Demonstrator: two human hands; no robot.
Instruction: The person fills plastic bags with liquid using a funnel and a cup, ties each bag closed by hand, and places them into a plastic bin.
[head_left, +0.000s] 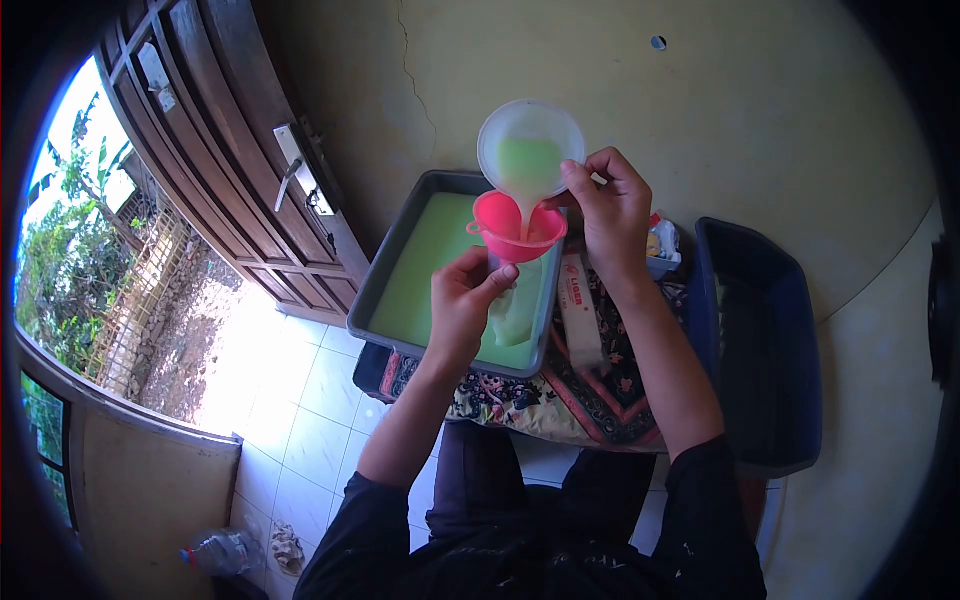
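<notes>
My right hand (610, 205) grips the rim of a clear round bowl (532, 155) that is tilted, and pale green liquid runs from it into a red funnel (518, 230). Below the funnel, my left hand (463, 310) is closed around its neck and the top of a clear bag or pouch (512, 315), partly hidden by the fingers. Under both hands lies a grey tray (360, 310) with light green liquid in it.
A long white box (580, 315) lies on a patterned cloth (625, 385) right of the tray. Farther right stands a dark blue tub (812, 380). A small white container (663, 245) is behind. At left are an open wooden door (220, 130) and a plastic bottle (225, 552) on the floor.
</notes>
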